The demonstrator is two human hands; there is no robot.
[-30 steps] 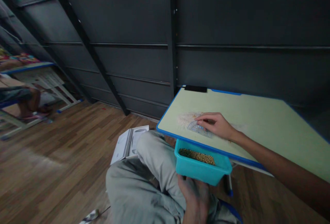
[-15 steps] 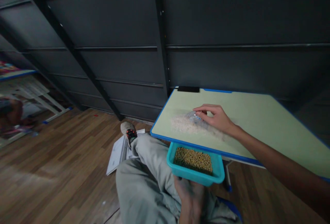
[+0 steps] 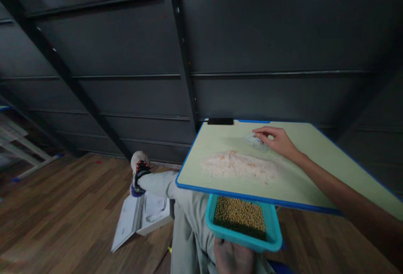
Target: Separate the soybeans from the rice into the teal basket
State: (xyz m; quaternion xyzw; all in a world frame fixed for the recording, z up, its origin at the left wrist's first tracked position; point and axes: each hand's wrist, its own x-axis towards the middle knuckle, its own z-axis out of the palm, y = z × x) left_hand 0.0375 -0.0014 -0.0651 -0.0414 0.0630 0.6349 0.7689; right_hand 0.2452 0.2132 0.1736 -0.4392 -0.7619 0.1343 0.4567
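Observation:
My right hand, thumb and fingers pinched, holds a small clear plastic bag with blue marks above the pale table. Nearer to me a long heap of whitish grains, like rice, is spread on the tabletop, with several yellow beans scattered over it. Below the table's front edge my left hand supports a turquoise plastic basin over my lap. Round yellow-brown beans, like soybeans, lie inside it. The basin hides my left fingers.
A black flat object lies at the table's far left edge, by a dark panelled wall. An open white box is on the wooden floor by my shoe. Another table's legs stand at the far left.
My right hand has moved back from over the grain heap with the plastic bag, uncovering yellow beans on the heap. My left hand still supports the basin. The view has shifted.

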